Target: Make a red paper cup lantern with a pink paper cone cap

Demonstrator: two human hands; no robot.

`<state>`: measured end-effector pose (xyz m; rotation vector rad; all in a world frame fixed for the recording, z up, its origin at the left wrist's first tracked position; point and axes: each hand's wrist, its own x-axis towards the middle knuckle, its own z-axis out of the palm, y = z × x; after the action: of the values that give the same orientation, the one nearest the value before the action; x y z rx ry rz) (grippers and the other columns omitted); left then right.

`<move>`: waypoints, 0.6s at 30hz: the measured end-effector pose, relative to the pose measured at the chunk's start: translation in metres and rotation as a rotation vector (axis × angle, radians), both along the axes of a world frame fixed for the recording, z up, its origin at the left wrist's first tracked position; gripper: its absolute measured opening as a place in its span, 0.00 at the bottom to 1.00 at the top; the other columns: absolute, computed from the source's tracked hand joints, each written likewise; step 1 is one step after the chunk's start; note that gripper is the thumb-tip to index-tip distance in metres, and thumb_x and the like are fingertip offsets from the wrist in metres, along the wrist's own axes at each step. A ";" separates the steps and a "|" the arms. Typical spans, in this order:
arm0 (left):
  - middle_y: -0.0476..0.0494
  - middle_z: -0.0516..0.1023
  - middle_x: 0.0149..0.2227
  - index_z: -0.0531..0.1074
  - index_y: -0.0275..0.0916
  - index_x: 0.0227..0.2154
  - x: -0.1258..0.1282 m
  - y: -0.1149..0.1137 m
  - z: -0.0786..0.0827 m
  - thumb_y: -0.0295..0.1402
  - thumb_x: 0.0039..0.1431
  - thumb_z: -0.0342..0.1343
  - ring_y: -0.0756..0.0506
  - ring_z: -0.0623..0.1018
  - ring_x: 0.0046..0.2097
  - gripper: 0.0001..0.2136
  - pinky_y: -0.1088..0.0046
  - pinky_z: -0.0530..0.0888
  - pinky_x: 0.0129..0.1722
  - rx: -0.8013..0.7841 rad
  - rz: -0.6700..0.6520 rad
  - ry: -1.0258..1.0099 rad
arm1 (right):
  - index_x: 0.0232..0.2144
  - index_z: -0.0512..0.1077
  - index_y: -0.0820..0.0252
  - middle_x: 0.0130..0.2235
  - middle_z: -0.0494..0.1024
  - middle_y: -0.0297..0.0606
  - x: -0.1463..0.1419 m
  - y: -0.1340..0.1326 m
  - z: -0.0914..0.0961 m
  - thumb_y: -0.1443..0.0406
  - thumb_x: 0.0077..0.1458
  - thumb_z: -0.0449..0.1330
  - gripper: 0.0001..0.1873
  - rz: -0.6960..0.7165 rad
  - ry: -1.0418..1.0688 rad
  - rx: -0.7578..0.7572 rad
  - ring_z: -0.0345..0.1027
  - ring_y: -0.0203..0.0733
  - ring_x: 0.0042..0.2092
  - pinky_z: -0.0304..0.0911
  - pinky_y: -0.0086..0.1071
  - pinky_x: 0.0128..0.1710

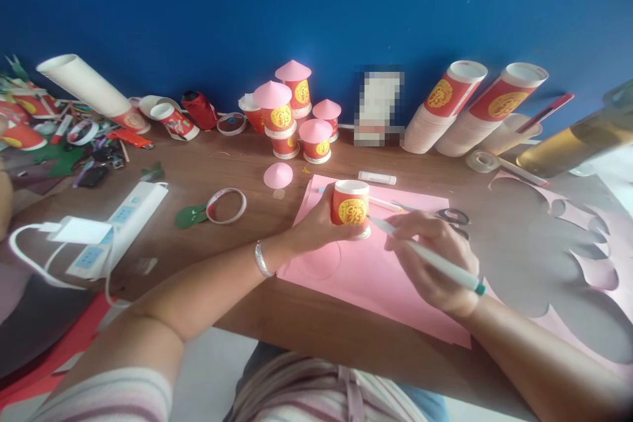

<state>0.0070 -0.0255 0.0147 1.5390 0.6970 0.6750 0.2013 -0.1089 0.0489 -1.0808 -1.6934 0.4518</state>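
My left hand (319, 219) is wrapped round a red paper cup (350, 201) with a gold emblem, holding it over the pink paper (366, 277). Between the fingers of my right hand (435, 260) is a white pen (440, 262) with a green end, its tip close to the cup's side; whether it touches I cannot tell. A faint circle shows on the pink sheet below the cup. Scissors (455, 216) with dark handles lie on the sheet's right edge, partly behind my right hand, and another thin white pen (388, 203) lies behind the cup.
Several cups with pink cone roofs (271, 93) stand at the back. Stacked paper cups (440, 105) lean at the wall, near tape (482, 161) and a bottle (568, 145). A power strip (119, 229) lies left, a paper ring (226, 205) nearer, pink offcuts (591, 267) right.
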 end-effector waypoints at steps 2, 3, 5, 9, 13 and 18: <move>0.41 0.75 0.44 0.56 0.42 0.55 -0.001 0.000 0.001 0.42 0.54 0.70 0.42 0.79 0.44 0.33 0.64 0.79 0.39 -0.177 0.022 -0.080 | 0.39 0.71 0.52 0.31 0.79 0.36 -0.002 -0.001 0.002 0.71 0.59 0.62 0.08 0.031 -0.154 0.177 0.77 0.43 0.32 0.72 0.35 0.30; 0.42 0.75 0.43 0.57 0.42 0.54 -0.002 0.000 0.001 0.41 0.52 0.71 0.42 0.79 0.44 0.34 0.65 0.78 0.39 -0.235 0.023 -0.107 | 0.40 0.71 0.55 0.31 0.79 0.36 -0.004 0.000 0.002 0.73 0.59 0.61 0.10 0.051 -0.199 0.256 0.76 0.40 0.30 0.71 0.32 0.28; 0.43 0.74 0.42 0.58 0.41 0.53 -0.002 0.000 -0.001 0.40 0.51 0.72 0.42 0.78 0.43 0.33 0.65 0.77 0.39 -0.252 0.014 -0.124 | 0.41 0.70 0.59 0.30 0.78 0.35 -0.008 0.003 0.000 0.76 0.58 0.60 0.11 0.062 -0.256 0.363 0.74 0.37 0.29 0.70 0.30 0.27; 0.46 0.72 0.41 0.60 0.42 0.52 0.000 0.002 -0.006 0.38 0.49 0.72 0.45 0.75 0.42 0.32 0.68 0.74 0.38 -0.217 0.014 -0.142 | 0.42 0.69 0.61 0.29 0.77 0.35 -0.010 0.011 0.001 0.77 0.58 0.61 0.12 0.036 -0.371 0.499 0.73 0.36 0.28 0.70 0.29 0.26; 0.45 0.71 0.42 0.60 0.41 0.52 0.000 0.004 -0.006 0.40 0.51 0.72 0.45 0.74 0.42 0.31 0.68 0.73 0.39 -0.200 -0.005 -0.138 | 0.41 0.69 0.60 0.28 0.76 0.33 -0.008 0.017 0.002 0.77 0.57 0.61 0.12 0.016 -0.397 0.508 0.73 0.36 0.27 0.70 0.29 0.25; 0.43 0.71 0.43 0.61 0.41 0.51 0.000 0.004 -0.004 0.40 0.51 0.71 0.44 0.73 0.44 0.30 0.67 0.73 0.41 -0.166 -0.002 -0.118 | 0.39 0.70 0.59 0.28 0.77 0.33 -0.006 0.017 -0.006 0.77 0.56 0.61 0.11 -0.001 -0.403 0.491 0.73 0.36 0.27 0.70 0.28 0.25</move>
<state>0.0069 -0.0215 0.0104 1.3368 0.6465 0.6833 0.1953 -0.0915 0.0431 -0.8383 -2.0118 -0.1992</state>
